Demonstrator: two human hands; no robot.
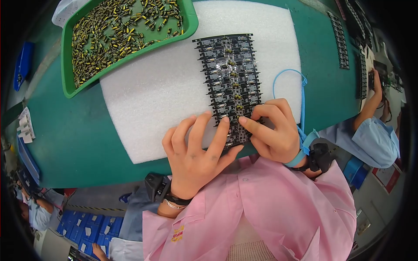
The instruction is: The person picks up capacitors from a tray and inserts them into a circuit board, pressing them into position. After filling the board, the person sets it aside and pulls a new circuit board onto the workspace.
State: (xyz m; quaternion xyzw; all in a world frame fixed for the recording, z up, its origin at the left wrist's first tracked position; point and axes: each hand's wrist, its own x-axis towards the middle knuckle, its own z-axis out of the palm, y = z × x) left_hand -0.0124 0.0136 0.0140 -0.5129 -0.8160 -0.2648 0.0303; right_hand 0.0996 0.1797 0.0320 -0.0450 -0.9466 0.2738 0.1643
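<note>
A long panel of black circuit boards [233, 78] lies on a white foam sheet [148, 100]. Small black-and-yellow cylindrical components run down its middle column. My left hand [191, 152] is open, fingers spread over the foam; its index fingertip rests on the panel and its thumb is by the near end. From the right side, my right hand [276, 132] has its fingers bent together over the panel, one tip beside a component in the middle column. Whatever is between those fingers is hidden.
A green tray [130, 55] of loose black-and-yellow components overlaps the foam's far left. A coiled blue cord [302, 100] runs to my right wrist strap. More board panels [338, 41] lie at far right, where a co-worker's arm [370, 104] reaches in. Blue bins [87, 228] stand lower left.
</note>
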